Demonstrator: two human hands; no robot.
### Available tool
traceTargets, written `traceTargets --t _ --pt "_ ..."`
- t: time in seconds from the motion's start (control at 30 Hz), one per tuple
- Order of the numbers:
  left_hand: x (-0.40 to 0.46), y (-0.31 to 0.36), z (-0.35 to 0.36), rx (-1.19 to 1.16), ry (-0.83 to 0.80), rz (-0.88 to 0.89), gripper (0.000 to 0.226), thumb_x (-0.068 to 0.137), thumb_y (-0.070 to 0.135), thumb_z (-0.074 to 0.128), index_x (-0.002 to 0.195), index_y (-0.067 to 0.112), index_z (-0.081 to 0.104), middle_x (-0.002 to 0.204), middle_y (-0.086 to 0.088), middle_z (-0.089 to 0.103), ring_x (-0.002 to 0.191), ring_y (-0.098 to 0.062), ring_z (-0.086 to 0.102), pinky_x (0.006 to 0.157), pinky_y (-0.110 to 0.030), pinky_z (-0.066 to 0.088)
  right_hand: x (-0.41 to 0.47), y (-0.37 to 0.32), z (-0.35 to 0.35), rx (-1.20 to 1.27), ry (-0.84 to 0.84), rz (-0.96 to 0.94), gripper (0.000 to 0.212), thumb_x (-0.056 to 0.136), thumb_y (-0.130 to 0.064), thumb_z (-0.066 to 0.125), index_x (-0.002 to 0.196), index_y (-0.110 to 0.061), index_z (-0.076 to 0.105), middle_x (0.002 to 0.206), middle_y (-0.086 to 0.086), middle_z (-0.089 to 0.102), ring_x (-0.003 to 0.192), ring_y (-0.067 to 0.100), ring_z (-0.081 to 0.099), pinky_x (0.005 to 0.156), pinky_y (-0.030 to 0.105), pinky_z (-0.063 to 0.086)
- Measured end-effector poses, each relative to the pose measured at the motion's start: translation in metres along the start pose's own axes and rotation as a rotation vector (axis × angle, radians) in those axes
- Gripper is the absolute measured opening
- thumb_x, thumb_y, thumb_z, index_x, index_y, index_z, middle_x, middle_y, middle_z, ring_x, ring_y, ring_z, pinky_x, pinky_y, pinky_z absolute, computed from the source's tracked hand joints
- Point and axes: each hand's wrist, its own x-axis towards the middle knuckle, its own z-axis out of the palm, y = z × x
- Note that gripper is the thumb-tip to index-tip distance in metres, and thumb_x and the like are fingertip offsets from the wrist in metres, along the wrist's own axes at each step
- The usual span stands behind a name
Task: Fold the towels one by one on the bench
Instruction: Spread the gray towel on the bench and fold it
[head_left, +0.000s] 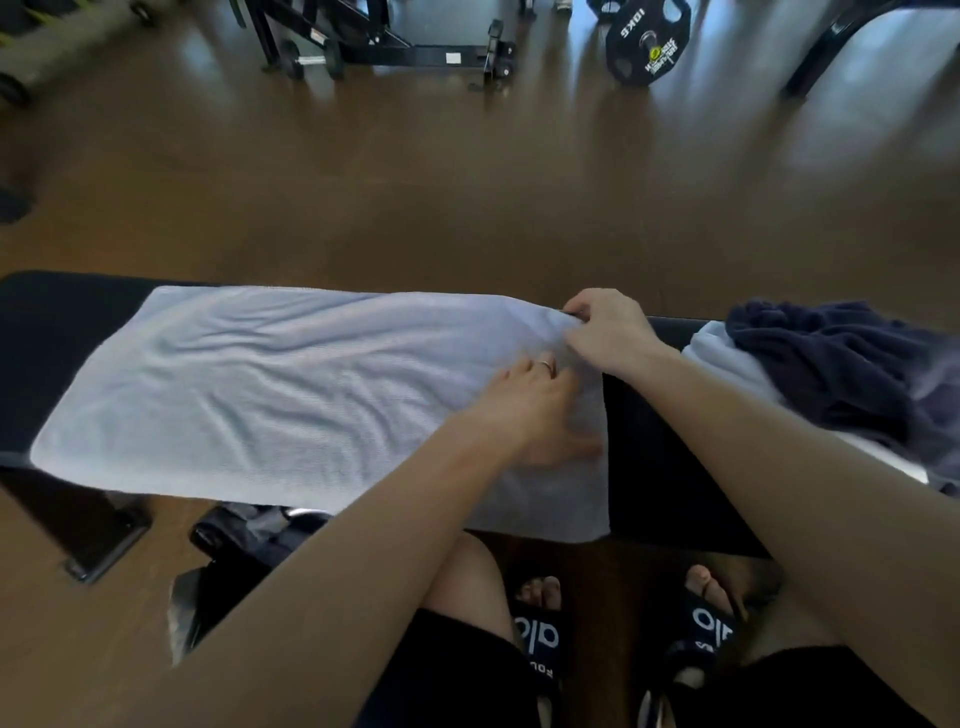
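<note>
Brown glossy floor (415, 197) fills the far part of the view, and on it stand dark gym machines and a black weight plate (647, 44) marked with a weight number. Nearer to the person, a black padded surface (670, 467) runs across the view from side to side.

On this surface lies a pale grey towel (260, 389), spread flat with soft wrinkles; it covers most of the surface left of its bare middle part, and its near edge hangs a little over the near side. At the right end of the surface, apart from the pale grey towel, rests a crumpled dark blue towel (841, 374) on top of a white towel (722, 353).

Both hands are at the right end of the pale grey towel. The right hand (608, 332) pinches the far right corner with curled fingers and lifts it slightly. The left hand (535, 410), with a ring on one finger, lies on the cloth just beside it; it is blurred, and its fingers look fairly straight against the towel.

Below the surface, two feet in black slides (540, 639) stand on the floor.
</note>
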Motion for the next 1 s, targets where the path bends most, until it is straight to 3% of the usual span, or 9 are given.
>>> traceTargets --t 0.1,0.17,0.27,0.37,0.47,0.6,0.7,0.8,1.0 --pt "-0.012 0.003 0.003 0.04 -0.025 0.05 0.08 0.088 0.066 0.059 0.144 0.016 0.033 0.144 -0.012 0.035 0.13 -0.032 0.035 0.108 -0.043 0.03 0.005 -0.005 -0.006 0.226 -0.09 0.128 0.033 0.071 -0.004 0.057 0.1 0.006 0.07 0.072 0.017 0.057 0.067 0.023 0.047 0.06 0.034 0.042" --pt "-0.019 0.002 0.007 0.071 -0.026 0.091 0.087 0.086 0.068 0.06 0.147 0.015 0.027 0.147 -0.013 0.03 0.132 -0.033 0.031 0.111 -0.045 0.028 0.006 -0.006 -0.013 0.362 -0.118 0.163 0.024 0.074 0.001 0.059 0.095 0.001 0.071 0.07 0.01 0.055 0.064 0.023 0.05 0.059 0.031 0.046" --pt "-0.022 0.002 0.009 0.096 -0.014 0.138 0.088 0.082 0.07 0.062 0.144 0.018 0.027 0.144 -0.012 0.03 0.129 -0.032 0.032 0.111 -0.045 0.029 0.004 -0.006 -0.017 0.438 -0.079 0.089 0.02 0.077 0.005 0.06 0.084 -0.012 0.068 0.078 0.006 0.063 0.073 0.02 0.06 0.065 0.033 0.055" --pt "-0.023 0.004 0.01 0.093 -0.014 0.149 0.085 0.08 0.069 0.065 0.139 0.02 0.028 0.14 -0.01 0.031 0.126 -0.03 0.032 0.11 -0.044 0.031 0.001 -0.001 -0.018 0.388 -0.037 -0.004 0.02 0.073 0.002 0.063 0.081 -0.015 0.069 0.075 -0.002 0.062 0.076 0.015 0.054 0.067 0.029 0.046" --pt "-0.024 0.005 0.01 0.075 -0.017 0.146 0.089 0.077 0.069 0.068 0.139 0.022 0.026 0.139 -0.009 0.03 0.125 -0.029 0.032 0.11 -0.044 0.031 0.0 0.003 -0.016 0.532 -0.058 0.046 0.019 0.073 0.002 0.064 0.083 -0.013 0.071 0.083 -0.002 0.064 0.083 0.012 0.055 0.07 0.026 0.045" --pt "-0.023 0.005 0.01 0.078 -0.026 0.13 0.095 0.074 0.072 0.069 0.143 0.026 0.024 0.141 -0.007 0.029 0.127 -0.03 0.031 0.111 -0.046 0.03 0.004 0.007 -0.016 0.735 0.017 0.076 0.024 0.072 0.001 0.067 0.091 -0.012 0.075 0.097 0.003 0.07 0.104 0.02 0.063 0.091 0.033 0.053" --pt "-0.022 0.004 0.013 0.058 0.003 0.126 0.098 0.071 0.075 0.068 0.146 0.031 0.022 0.143 -0.005 0.026 0.131 -0.03 0.029 0.114 -0.048 0.028 0.009 0.013 -0.014 0.483 0.144 -0.043 0.029 0.076 -0.002 0.067 0.101 -0.014 0.076 0.105 0.0 0.07 0.106 0.018 0.063 0.089 0.025 0.049" --pt "-0.019 0.002 0.015 0.023 -0.038 0.094 0.106 0.07 0.077 0.068 0.153 0.036 0.015 0.16 -0.006 0.01 0.148 -0.032 0.01 0.121 -0.049 0.015 0.007 0.023 -0.006 0.006 0.065 -0.127 0.029 0.083 -0.004 0.062 0.111 -0.004 0.072 0.12 0.015 0.06 0.114 0.03 0.056 0.088 0.025 0.039" --pt "-0.02 0.009 0.014 0.052 -0.112 0.106 0.115 0.07 0.079 0.068 0.158 0.044 0.003 0.168 -0.006 -0.013 0.153 -0.026 -0.016 0.123 -0.057 -0.004 0.012 0.026 0.001 -0.12 -0.032 -0.214 0.045 0.099 -0.024 0.045 0.144 -0.018 0.049 0.148 0.008 0.046 0.137 0.029 0.042 0.11 0.04 0.035"
